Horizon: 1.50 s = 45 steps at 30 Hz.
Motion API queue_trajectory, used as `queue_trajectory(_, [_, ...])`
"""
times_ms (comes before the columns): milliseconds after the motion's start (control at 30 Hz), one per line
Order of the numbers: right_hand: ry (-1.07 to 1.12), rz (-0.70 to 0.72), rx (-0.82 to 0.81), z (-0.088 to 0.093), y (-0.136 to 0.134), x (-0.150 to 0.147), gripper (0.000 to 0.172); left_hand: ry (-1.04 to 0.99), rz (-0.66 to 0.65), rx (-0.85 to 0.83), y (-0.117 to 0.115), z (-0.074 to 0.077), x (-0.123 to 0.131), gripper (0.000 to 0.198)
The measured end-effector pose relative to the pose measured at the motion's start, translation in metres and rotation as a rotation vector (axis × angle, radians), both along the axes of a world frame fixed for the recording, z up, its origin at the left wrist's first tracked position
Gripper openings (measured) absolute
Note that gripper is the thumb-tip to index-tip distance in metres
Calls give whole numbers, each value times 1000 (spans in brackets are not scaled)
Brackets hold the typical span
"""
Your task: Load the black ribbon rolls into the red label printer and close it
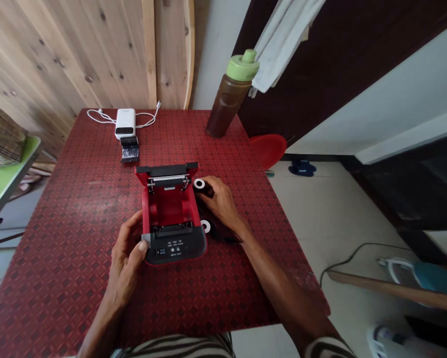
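Note:
A red and black device point(176, 246), like a small printer, lies on the table with its lid raised and its red inner bay bare. My left hand point(128, 253) grips its left side, thumb on the black front panel and fingers along the edge. At the right of the device, my right hand point(220, 201) has its thumb and forefinger on a small black roll with a white core point(199, 184). A second black roll with a white core point(206, 226) lies nearer to me, beside the device's front right corner.
On the red patterned table point(77, 238), a white power bank point(126, 122) with a white cable and a dark strip lies at the back left. A brown bottle with a green cap point(228, 97) stands at the back right. Beyond the right edge is a red stool point(270, 150).

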State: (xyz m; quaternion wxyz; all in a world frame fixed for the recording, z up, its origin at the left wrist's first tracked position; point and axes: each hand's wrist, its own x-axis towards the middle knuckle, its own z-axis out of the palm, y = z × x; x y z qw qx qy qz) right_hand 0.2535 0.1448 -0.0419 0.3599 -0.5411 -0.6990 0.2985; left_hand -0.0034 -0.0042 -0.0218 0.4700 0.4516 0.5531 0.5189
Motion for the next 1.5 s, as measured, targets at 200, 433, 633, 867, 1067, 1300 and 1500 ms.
queue_trajectory(200, [90, -120, 21, 26, -10, 30, 25, 20, 6, -8, 2, 6, 1, 62])
queue_trajectory(433, [21, 169, 3, 114, -52, 38, 26, -11, -2, -25, 2, 8, 2, 61])
queue_trajectory(633, [-450, 393, 203, 117, -65, -34, 30, -53, -25, -13, 0, 9, 4, 60])
queue_trajectory(867, [-816, 404, 91, 111, -55, -76, 28, -90, -56, -19, 0, 6, 2, 57])
queue_trajectory(1067, [-885, 455, -36, 112, -41, -88, 29, -80, -63, -39, -2, 5, 1, 58])
queue_trajectory(1300, [-808, 470, -27, 96, -35, -87, 31, -94, -65, -39, -2, 6, 1, 56])
queue_trajectory(1500, [-560, 521, 70, 92, -45, -60, 50, -105, -57, -46, -1, 5, 1, 56])
